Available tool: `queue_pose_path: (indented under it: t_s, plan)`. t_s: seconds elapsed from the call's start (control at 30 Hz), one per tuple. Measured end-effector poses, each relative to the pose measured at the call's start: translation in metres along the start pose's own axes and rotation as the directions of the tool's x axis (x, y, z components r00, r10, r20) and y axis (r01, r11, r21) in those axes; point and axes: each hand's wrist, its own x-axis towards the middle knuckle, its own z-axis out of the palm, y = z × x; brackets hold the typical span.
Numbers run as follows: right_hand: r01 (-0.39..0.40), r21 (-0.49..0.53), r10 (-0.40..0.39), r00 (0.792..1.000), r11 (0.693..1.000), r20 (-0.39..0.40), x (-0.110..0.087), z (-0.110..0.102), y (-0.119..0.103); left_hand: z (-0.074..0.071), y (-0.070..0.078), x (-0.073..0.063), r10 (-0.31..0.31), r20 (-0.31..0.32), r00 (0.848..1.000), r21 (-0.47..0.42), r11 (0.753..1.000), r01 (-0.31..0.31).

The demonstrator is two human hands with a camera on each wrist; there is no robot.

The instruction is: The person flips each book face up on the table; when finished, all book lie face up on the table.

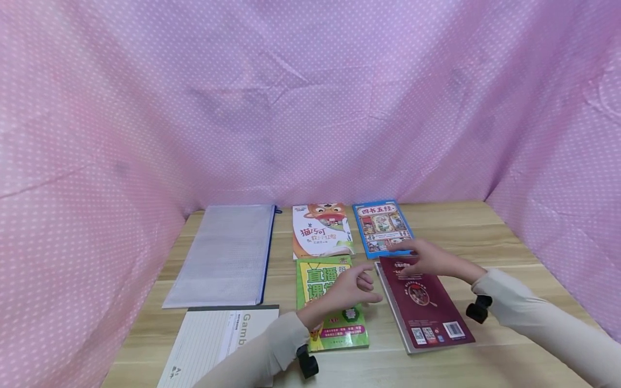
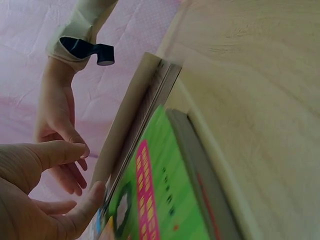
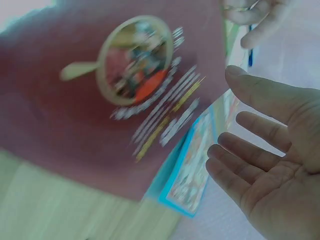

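In the head view a maroon book (image 1: 448, 304) lies face down at the right, its back cover with barcode and codes showing. My right hand (image 1: 434, 260) hovers over its far edge, fingers relaxed and apart, gripping nothing. The right wrist view shows that palm (image 3: 280, 170) beside the maroon cover. Left of it lies a green book (image 1: 356, 318) with yellow and pink print. Above this book my left hand (image 1: 346, 291) reaches toward the maroon one, thumb and fingers spread loosely around nothing. The left wrist view has the green book (image 2: 165, 185) just beyond the left fingertips.
Behind lie a white picture book (image 1: 315, 231) and a blue-bordered book (image 1: 383, 223). On the left are a white mesh zip pouch (image 1: 220, 258) and a lined notebook (image 1: 208, 334). Pink dotted cloth (image 1: 310, 108) hangs around the wooden table (image 1: 461, 231).
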Motion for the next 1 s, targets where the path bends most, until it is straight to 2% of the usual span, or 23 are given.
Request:
queue_pose_path:
  t_s: [0.2,0.4,0.63,1.0]
  plan:
    - [-0.011,-0.041,0.011,1.000,0.999,-0.013,-0.015,-0.006,0.017,0.018,0.000,0.004,-0.007,-0.028,1.000,0.002,1.000,0.007]
    - [-0.053,-0.062,0.054,0.999,0.997,0.010,-0.024,-0.005,0.031,0.030,-0.001,0.010,-0.006,-0.052,0.999,0.002,1.000,0.006]
    - [-0.061,-0.134,0.062,0.998,0.989,-0.001,-0.030,0.003,0.042,0.036,-0.002,0.013,-0.040,-0.067,0.997,0.035,0.998,0.043]
    - [-0.057,-0.138,0.056,0.998,0.989,-0.011,-0.033,0.007,0.042,0.042,-0.007,0.021,-0.044,-0.107,0.993,0.090,0.995,0.054]
